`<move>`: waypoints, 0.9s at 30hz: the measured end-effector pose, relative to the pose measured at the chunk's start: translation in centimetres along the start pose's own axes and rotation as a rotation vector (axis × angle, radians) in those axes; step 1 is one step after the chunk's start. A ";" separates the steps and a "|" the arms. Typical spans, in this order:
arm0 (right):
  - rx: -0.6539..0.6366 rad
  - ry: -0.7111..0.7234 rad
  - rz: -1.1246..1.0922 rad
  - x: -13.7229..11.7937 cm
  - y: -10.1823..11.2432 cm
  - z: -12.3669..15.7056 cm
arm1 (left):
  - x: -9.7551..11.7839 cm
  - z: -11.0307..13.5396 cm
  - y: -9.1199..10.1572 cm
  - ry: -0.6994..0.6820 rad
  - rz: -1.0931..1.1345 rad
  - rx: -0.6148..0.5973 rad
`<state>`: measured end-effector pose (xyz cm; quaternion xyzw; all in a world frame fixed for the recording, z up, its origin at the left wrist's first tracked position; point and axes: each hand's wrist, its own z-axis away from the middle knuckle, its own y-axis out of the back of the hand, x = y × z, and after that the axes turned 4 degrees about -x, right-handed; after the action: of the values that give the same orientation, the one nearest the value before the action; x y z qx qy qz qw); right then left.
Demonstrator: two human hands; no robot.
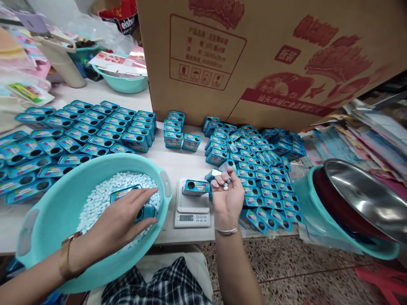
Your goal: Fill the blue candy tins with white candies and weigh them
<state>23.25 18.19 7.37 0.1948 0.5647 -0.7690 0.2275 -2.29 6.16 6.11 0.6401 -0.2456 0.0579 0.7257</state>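
My left hand [122, 218] reaches into a teal basin [41, 220] of small white tablets [104, 192] and grips a blue tin box [127, 194] lying in them. My right hand [226, 192] is held palm up beside a small white digital scale [191, 209], fingers curled around a few white tablets. One blue tin box [196, 187] stands on the scale's platform. The scale's display shows digits.
Rows of open blue tins [73, 135] cover the table at left, a small stack [174, 132] stands in the middle, and a pile of tins [260, 165] lies at right. A large cardboard box [260, 55] stands behind. A steel bowl [365, 195] rests on a teal basin at right.
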 end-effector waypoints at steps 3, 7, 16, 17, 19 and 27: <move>-0.030 -0.004 -0.020 -0.2 -0.2 0.1 | 0.5 -1.1 0.7 -0.035 0.035 -0.006; -0.039 -0.020 -0.032 -0.8 0.0 0.2 | 0.0 -0.6 0.7 -0.026 0.078 0.027; -0.032 0.080 0.153 1.1 0.1 -0.6 | -0.6 2.0 1.1 0.006 0.104 0.139; -0.032 0.107 0.177 1.4 0.0 -0.5 | -0.2 1.5 1.2 -0.009 0.097 0.128; -0.033 0.163 0.224 2.0 -0.3 -0.4 | 0.8 0.0 1.3 -0.046 0.080 0.094; -0.012 0.074 0.109 1.9 -0.6 -0.9 | 4.0 -8.4 0.7 -0.172 0.007 -0.057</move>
<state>21.41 18.98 6.48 0.2520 0.5661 -0.7443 0.2491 3.26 13.39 7.94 0.6209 -0.3106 -0.0017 0.7198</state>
